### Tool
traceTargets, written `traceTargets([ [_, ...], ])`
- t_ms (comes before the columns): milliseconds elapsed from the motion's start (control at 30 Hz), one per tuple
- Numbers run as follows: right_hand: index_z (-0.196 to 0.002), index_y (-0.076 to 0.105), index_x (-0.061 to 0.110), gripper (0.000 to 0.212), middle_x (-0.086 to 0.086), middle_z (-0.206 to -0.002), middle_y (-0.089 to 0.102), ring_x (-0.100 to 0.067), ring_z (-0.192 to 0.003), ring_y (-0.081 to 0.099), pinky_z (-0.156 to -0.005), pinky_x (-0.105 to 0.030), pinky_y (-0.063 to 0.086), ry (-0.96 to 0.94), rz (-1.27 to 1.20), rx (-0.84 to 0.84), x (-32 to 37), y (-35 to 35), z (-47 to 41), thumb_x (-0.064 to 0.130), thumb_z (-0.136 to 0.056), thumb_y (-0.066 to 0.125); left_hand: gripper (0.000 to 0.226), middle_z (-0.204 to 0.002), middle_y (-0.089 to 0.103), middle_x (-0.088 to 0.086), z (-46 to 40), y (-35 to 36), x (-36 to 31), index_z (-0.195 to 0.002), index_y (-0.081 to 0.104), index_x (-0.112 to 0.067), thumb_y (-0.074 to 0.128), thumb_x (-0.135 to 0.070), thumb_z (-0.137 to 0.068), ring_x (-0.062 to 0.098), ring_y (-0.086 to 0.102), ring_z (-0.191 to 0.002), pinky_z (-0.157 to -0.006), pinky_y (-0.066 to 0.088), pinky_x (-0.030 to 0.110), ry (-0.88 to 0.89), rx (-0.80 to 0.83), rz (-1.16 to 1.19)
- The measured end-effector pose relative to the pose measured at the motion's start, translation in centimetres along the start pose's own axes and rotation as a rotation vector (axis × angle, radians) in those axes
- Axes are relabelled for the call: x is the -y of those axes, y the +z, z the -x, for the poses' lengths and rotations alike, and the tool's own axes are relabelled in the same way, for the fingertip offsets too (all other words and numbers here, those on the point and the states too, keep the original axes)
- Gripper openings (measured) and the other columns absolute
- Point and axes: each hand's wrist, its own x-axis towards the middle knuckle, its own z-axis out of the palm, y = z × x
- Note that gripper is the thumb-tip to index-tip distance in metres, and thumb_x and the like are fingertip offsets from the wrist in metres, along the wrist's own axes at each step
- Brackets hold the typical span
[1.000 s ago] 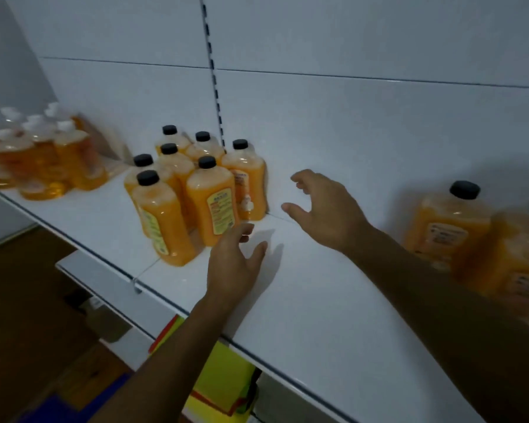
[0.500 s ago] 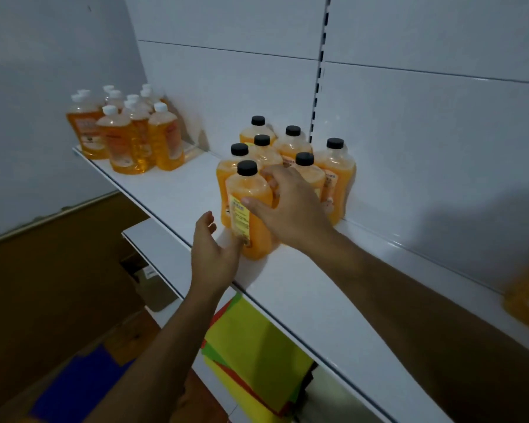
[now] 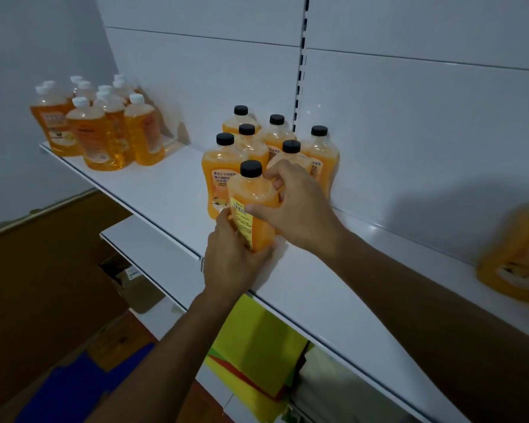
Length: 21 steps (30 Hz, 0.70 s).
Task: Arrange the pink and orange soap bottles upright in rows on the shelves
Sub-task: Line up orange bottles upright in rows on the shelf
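Note:
Several orange soap bottles with black caps stand upright in a cluster point(image 3: 275, 138) on the white shelf point(image 3: 153, 190). The front bottle point(image 3: 251, 193) stands near the shelf's front edge. My left hand point(image 3: 232, 261) grips its lower part from the front. My right hand point(image 3: 297, 206) wraps round its right side and upper body, thumb across the yellow label. A second group of orange bottles with white caps point(image 3: 104, 129) stands upright at the far left of the shelf.
A blurred orange bottle point(image 3: 516, 254) sits at the right edge of the shelf. A lower white shelf point(image 3: 147, 251) juts out beneath. Yellow and red sheets point(image 3: 257, 346) lie below, with a blue object point(image 3: 68, 389) and cardboard boxes on the brown floor.
My left hand has closed round the front bottle's base, where before it only reached beside it. My right hand stays on the same bottle. The view has come closer.

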Motion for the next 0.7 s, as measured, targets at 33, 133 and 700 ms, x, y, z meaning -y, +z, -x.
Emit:
traceTargets([
  [33,-0.116,0.052,0.022,0.054,0.005,-0.111,0.054,-0.010,-0.099,0.054,-0.084,-0.031,0.053,-0.006,-0.005,0.031,-0.1,-0.7,0.5,0.045,-0.074,0.078,0.089,-0.104,0.062,-0.005,0.5,0.1,-0.5,-0.126,0.030,-0.026,0.072,-0.062,-0.057,0.022,0.063,-0.093,-0.068,0.055,0.045,0.015,-0.012,-0.001],
  [133,-0.115,0.051,0.024,0.051,0.008,-0.112,0.056,-0.007,-0.094,0.058,-0.076,-0.022,0.053,-0.005,-0.054,0.136,-0.8,-3.8,1.8,0.047,-0.076,0.076,0.083,-0.103,0.060,-0.014,1.9,0.1,-2.1,-0.126,0.036,-0.025,0.080,-0.046,-0.058,0.011,0.062,-0.093,-0.071,0.055,0.041,0.082,0.150,0.219],
  [700,-0.121,0.055,0.016,0.050,-0.006,-0.104,0.067,-0.018,-0.086,0.071,-0.071,-0.031,0.059,0.395,-0.383,-0.172,-8.1,-21.9,11.0,0.024,-0.078,0.079,0.060,-0.131,0.058,0.018,4.4,10.1,-14.4,-0.134,0.051,-0.003,0.072,-0.025,-0.082,0.031,0.057,-0.119,-0.096,0.049,0.041,-0.111,1.401,1.195],
])
